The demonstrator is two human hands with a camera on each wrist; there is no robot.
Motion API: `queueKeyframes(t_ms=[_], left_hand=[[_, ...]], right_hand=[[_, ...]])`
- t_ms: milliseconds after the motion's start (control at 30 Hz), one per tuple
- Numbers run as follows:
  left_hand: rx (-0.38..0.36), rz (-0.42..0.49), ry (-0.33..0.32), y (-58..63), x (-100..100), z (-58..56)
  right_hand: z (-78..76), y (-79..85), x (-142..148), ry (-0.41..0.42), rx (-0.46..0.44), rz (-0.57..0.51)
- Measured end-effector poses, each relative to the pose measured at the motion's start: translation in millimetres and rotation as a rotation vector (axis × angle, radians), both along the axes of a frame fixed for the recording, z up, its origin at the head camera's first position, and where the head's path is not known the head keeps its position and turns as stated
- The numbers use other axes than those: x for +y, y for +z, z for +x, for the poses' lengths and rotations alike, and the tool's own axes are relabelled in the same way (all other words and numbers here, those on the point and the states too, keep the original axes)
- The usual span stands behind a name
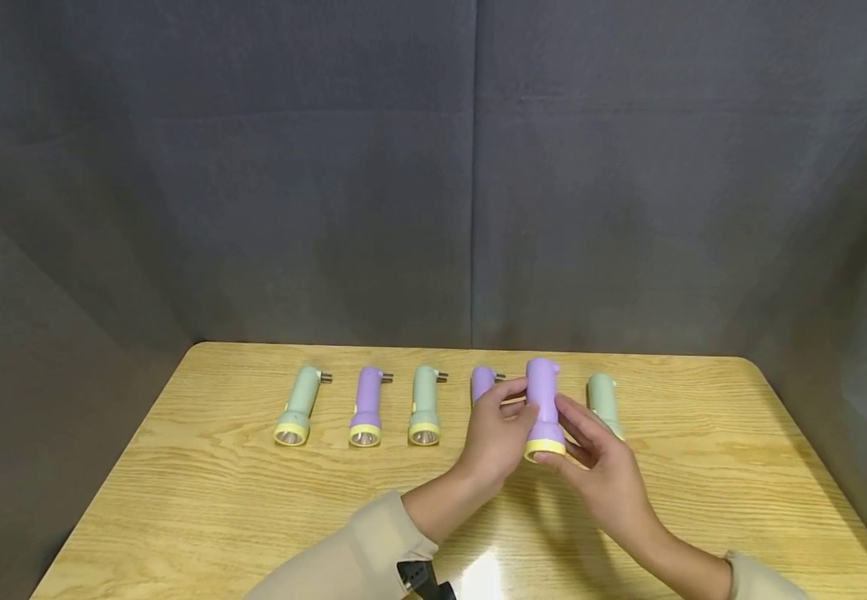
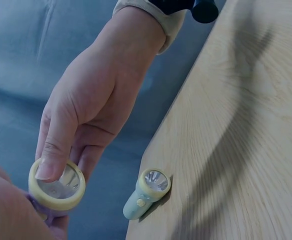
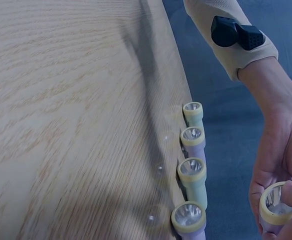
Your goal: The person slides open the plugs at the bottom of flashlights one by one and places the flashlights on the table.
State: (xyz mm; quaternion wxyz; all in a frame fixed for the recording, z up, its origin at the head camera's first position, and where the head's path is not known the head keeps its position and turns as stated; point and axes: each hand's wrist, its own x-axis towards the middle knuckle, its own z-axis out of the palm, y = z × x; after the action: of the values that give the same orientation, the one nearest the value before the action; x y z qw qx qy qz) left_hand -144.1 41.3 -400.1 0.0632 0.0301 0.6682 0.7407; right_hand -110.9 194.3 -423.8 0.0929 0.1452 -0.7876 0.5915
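A purple flashlight point(image 1: 543, 404) with a yellow rim is held above the table between both hands, its lens end toward the person. My left hand point(image 1: 497, 433) grips its body from the left side. My right hand point(image 1: 606, 471) holds it from the right, fingers along the body and thumb at the rim. In the left wrist view, the right thumb point(image 2: 51, 155) lies over the lens. Behind the left hand, another purple flashlight point(image 1: 482, 379) is partly hidden. A green flashlight point(image 1: 602, 396) lies beyond the right hand, its front end partly covered.
Farther left on the wooden table point(image 1: 216, 500) lie a green flashlight point(image 1: 302, 400), a purple one point(image 1: 368, 400) and another green one point(image 1: 424, 396), lenses toward the person and metal plug prongs sticking out sideways. A grey curtain point(image 1: 328, 208) hangs behind the table.
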Motion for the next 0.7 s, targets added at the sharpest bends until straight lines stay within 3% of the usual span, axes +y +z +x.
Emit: queueKeyframes(t_ms=[300, 700], left_hand=[[0.015, 0.009, -0.038, -3.3, -18.8, -2.3], [0.011, 0.038, -0.030, -11.6, -40.2, -10.1]], right_hand=[[-4.6, -2.0, -15.3, 0.038, 0.009, -0.042], [-13.8, -10.1, -35.3, 0.124, -0.047, -0.160]])
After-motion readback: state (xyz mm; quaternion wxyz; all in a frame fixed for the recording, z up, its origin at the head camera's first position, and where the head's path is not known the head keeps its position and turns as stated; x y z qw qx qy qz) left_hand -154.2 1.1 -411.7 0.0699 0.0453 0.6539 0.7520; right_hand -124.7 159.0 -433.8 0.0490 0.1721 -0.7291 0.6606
